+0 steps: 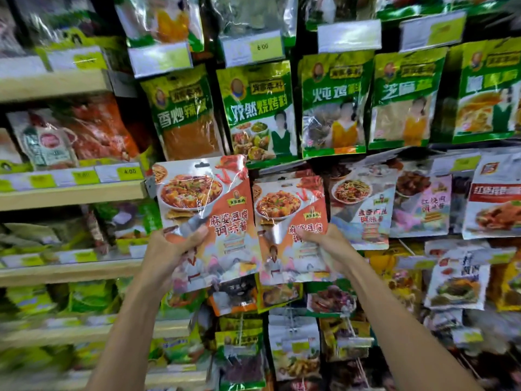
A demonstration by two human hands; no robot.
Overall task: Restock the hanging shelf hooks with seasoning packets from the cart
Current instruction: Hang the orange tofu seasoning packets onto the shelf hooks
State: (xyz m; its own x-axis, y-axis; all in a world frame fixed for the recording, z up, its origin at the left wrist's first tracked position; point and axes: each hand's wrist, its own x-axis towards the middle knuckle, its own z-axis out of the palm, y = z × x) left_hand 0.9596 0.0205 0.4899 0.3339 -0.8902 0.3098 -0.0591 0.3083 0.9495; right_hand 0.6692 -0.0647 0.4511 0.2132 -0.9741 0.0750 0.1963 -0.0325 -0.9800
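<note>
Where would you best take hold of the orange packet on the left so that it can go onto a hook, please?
Grip the left orange packet at its lower left corner, coming from below, as the left hand does now. It is flat and upright, and its hang hole sits at the top edge, so a low pinch with the thumb in front leaves that hole free for hanging.

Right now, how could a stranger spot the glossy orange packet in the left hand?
Find the row of green plastic pouches. Below are a glossy orange packet and its twin. Yours is the left one, nearest the pale wooden shelves.
</note>
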